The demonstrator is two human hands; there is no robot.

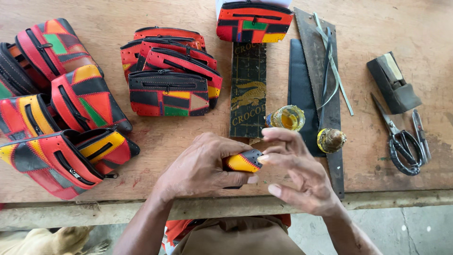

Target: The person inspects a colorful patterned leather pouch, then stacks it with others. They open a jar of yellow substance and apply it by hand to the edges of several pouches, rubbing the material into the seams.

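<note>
My left hand (203,167) is closed around a small leather piece (243,161), yellow with a black perforated edge, at the table's near edge. My right hand (297,170) hovers beside it, fingers spread, with a fingertip touching the piece's black edge. Just beyond my hands stand a small open glass jar (288,117) of amber liquid and its lid or stopper (331,140).
Stacks of red, black and yellow patchwork pouches (170,71) lie in the middle, several more at left (61,113), one at the top (254,21). A dark cutting ruler (248,89), saw blade (315,61), scissors (401,141) and a dark block (394,82) lie on the wooden table (401,28).
</note>
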